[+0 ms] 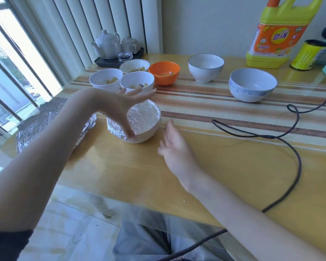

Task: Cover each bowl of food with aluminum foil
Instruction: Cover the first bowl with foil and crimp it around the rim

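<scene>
One bowl near the desk's left edge was seen already wrapped in foil, spanned by the left hand with fingers spread wide; the right hand was held open beside it, touching nothing; four food bowls toward the far left corner were left uncovered; loose foil was draped at the left edge, beside window blinds.

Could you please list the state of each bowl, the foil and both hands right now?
Foil-covered bowl: covered, upright.
Three white food bowls: uncovered.
Orange bowl: uncovered, holds food.
Two right-side bowls: empty, uncovered.
Loose foil: crumpled on table.
Left hand: open, touching covered bowl.
Right hand: open, free.
</scene>
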